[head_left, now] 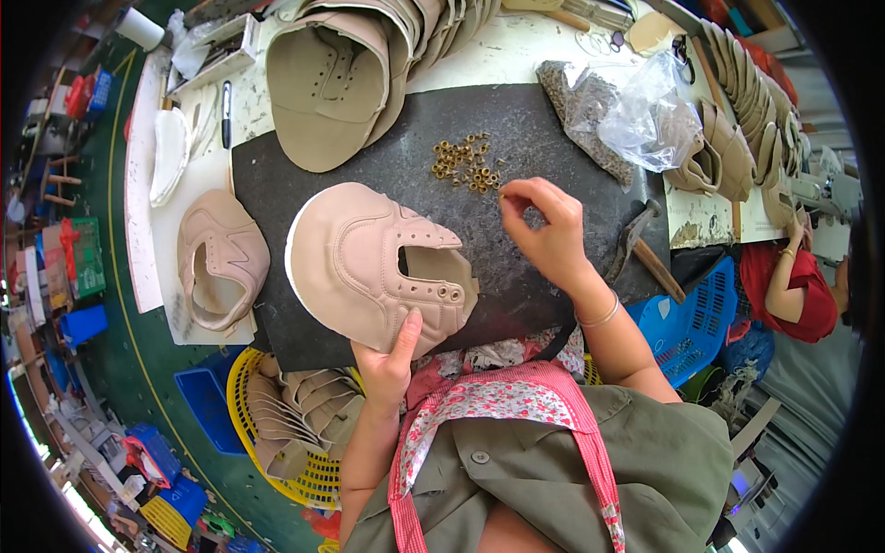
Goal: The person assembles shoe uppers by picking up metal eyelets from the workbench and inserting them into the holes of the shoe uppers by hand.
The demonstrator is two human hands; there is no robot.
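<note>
My left hand (387, 364) grips a beige shoe upper (346, 244) by its lower edge, thumb on top and fingers underneath. Two brass eyelets (449, 293) sit in the upper's near row of lace holes. The far row's holes look bare. Just right of a loose pile of brass eyelets (461, 161), my right hand (548, 226) is closed in a pinch, thumb and forefinger together. Whatever lies between those fingertips is too small to make out. Both hands are over a black mat (544, 304).
A hammer (636, 240) lies at the mat's right edge. Behind it are a clear plastic bag (645, 111) and stacked uppers (747, 101). More uppers (332, 92) stand at the back. Another upper (221, 258) rests left. Yellow (244, 424) and blue (691, 323) baskets flank me; a co-worker (793, 286) is far right.
</note>
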